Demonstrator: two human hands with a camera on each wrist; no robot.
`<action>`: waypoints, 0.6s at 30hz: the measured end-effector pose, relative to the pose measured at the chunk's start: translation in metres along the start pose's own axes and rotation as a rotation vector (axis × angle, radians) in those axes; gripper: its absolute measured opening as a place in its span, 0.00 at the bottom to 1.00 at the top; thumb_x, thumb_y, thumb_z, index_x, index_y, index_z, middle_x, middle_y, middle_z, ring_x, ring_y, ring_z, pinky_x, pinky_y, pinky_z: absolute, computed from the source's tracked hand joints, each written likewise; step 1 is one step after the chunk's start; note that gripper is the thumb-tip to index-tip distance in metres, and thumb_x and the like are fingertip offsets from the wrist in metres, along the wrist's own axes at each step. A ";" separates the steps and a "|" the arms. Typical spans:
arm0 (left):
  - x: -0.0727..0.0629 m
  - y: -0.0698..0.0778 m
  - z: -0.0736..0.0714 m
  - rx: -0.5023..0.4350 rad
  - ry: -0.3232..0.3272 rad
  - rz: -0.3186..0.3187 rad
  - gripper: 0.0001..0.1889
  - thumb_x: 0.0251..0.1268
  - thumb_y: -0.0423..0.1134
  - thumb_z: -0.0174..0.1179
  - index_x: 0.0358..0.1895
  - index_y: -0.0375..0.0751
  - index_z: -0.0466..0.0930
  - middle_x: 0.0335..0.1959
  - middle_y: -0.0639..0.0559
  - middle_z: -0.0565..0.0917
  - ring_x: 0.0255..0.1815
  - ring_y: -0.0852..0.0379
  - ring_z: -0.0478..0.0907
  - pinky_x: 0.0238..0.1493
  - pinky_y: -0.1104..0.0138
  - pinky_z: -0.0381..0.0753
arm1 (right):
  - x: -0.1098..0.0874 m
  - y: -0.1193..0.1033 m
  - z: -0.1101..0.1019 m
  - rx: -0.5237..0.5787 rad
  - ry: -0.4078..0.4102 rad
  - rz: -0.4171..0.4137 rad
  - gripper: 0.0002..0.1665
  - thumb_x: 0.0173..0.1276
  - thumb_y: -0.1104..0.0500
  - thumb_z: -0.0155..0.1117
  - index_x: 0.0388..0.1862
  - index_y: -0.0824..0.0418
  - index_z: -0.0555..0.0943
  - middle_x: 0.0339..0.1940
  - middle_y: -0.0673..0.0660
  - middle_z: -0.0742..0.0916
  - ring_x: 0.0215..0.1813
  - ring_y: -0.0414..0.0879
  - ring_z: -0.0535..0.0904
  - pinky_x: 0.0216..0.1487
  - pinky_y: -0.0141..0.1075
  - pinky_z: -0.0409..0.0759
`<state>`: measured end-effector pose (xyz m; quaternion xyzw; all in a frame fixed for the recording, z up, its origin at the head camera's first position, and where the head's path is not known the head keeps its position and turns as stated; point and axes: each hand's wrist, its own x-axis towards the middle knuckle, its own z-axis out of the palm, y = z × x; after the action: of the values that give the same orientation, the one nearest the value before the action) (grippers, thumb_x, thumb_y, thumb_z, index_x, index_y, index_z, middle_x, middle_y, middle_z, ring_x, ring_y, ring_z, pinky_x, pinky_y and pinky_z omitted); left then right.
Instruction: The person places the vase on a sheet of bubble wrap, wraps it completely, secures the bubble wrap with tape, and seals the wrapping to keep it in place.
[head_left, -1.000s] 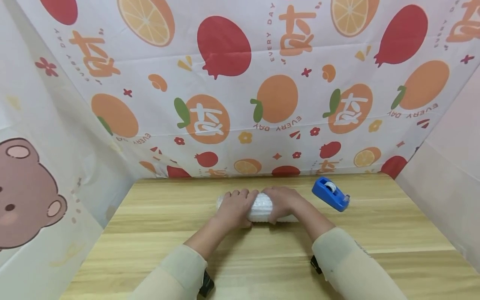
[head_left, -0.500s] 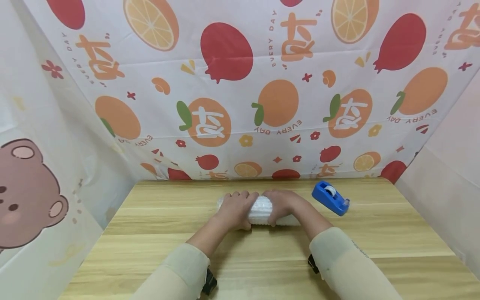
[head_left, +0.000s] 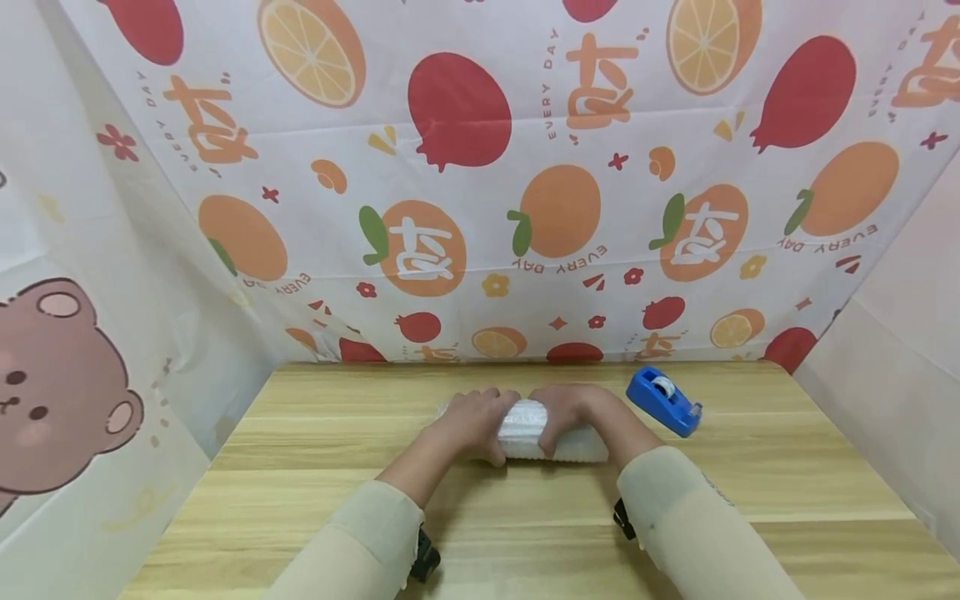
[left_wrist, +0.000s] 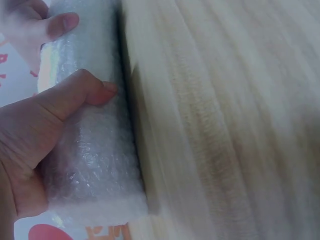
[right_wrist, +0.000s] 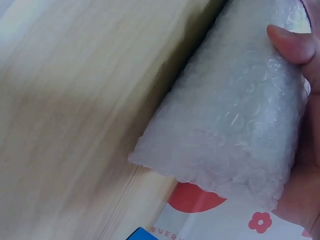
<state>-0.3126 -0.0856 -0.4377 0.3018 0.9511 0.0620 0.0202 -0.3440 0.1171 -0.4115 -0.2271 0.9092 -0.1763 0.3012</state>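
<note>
Bubble wrap point(head_left: 522, 427), rolled into a long bundle, lies on the table point(head_left: 517, 525) under the fingers of both hands. The left hand point(head_left: 467, 425) grips it toward one end, thumb pressed on the near side; the right hand point(head_left: 566, 410) holds it just beside, thumb likewise on the near side, with a short uncovered stretch between the two grips. The bundle looks light and soft, likely to squash under a hard pinch and spring back a little; whether anything stiffer or fragile sits inside cannot be told. Slick plastic like this may slide, so a broad hold around the middle seems better than fingertips at the loose ends. Its skin is translucent, shiny and pebbled with small round bubbles; beyond the right fingers the end spreads into a wavy, uneven edge. Past that hand lies a blue tape dispenser point(head_left: 663, 402), apart from the fingers, its body smooth and hard-looking. Pale, streaky wood grain runs beneath both hands, and ahead of the fingers hangs a creased cloth point(head_left: 555, 125) printed with fruit.
</note>
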 end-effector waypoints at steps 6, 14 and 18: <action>0.001 0.002 -0.006 -0.051 -0.100 -0.009 0.41 0.31 0.48 0.80 0.57 0.54 0.71 0.41 0.56 0.79 0.38 0.57 0.76 0.39 0.59 0.77 | -0.003 0.000 -0.001 0.001 -0.043 0.027 0.38 0.39 0.47 0.79 0.52 0.47 0.75 0.43 0.48 0.82 0.46 0.47 0.77 0.47 0.46 0.78; 0.000 0.003 -0.011 -0.114 -0.175 -0.012 0.38 0.33 0.44 0.80 0.55 0.54 0.72 0.38 0.58 0.78 0.36 0.59 0.75 0.41 0.64 0.76 | -0.005 0.002 0.003 0.036 -0.074 0.020 0.38 0.40 0.46 0.80 0.53 0.46 0.74 0.44 0.47 0.81 0.47 0.47 0.76 0.48 0.46 0.77; 0.001 0.003 -0.013 -0.128 -0.178 -0.012 0.37 0.33 0.43 0.79 0.55 0.53 0.72 0.38 0.58 0.78 0.36 0.59 0.75 0.41 0.64 0.76 | -0.007 0.001 0.006 0.014 -0.025 -0.007 0.39 0.41 0.48 0.80 0.54 0.47 0.74 0.44 0.47 0.81 0.46 0.46 0.77 0.48 0.46 0.78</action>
<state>-0.3126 -0.0840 -0.4240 0.2987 0.9414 0.0955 0.1244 -0.3354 0.1206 -0.4133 -0.2305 0.9032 -0.1807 0.3137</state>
